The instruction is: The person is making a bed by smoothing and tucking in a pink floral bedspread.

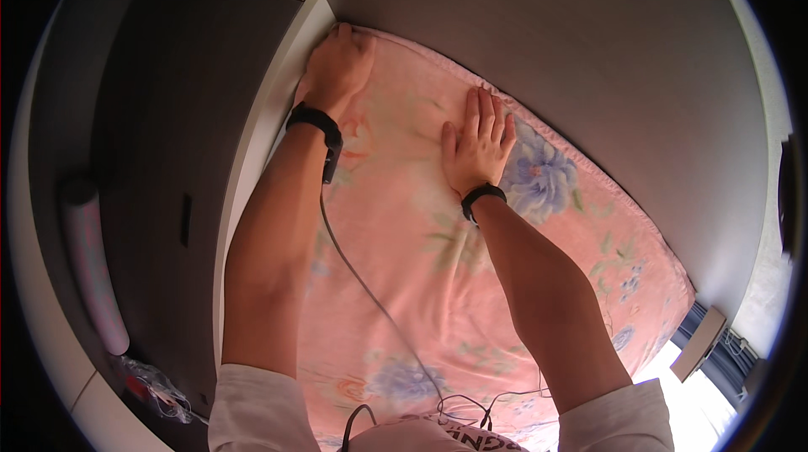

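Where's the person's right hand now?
In the head view, the right hand rests on the pink cover, right of the left hand, beside a blue flower.

On the left, a dark brown panel (pixel 151 115) bears a slim black handle (pixel 186 220) and a pale edging strip (pixel 263 115). Near it are a pink, blue-flecked roll (pixel 94 271) and a crumpled clear plastic bag (pixel 156 389) with something red inside. Another broad dark panel (pixel 555 31) fills the upper right, beside a pale wall (pixel 753 115).
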### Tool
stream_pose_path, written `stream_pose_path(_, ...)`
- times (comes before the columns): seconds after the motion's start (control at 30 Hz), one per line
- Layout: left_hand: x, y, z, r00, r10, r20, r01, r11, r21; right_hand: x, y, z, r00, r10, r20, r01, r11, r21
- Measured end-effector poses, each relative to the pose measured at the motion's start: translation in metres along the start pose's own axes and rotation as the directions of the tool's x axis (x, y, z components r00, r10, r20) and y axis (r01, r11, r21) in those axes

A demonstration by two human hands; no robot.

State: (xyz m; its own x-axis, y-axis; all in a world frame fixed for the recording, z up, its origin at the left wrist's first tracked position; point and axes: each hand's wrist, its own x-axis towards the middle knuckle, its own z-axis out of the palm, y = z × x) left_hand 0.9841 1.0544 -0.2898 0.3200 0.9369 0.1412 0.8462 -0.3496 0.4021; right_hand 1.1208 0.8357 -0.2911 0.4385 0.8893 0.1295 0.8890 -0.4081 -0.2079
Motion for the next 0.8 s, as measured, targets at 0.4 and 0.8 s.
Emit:
stream_pose_path(0.4,0.068,-0.058,0.009,0.852,-0.049,0.521,0.058,0.998,-0.002,0.002,-0.016,0.001,1.0,-0.014,-0.024,0.016,0.998,0.066)
stream_pose_path(0.8,-0.223,-0.024,-0.097,0.997,0.012,-0.077,0.005,0.976,0.216,0.004,0.005,-0.001,1.0,-0.007,-0.002,0.007,0.999,0.048)
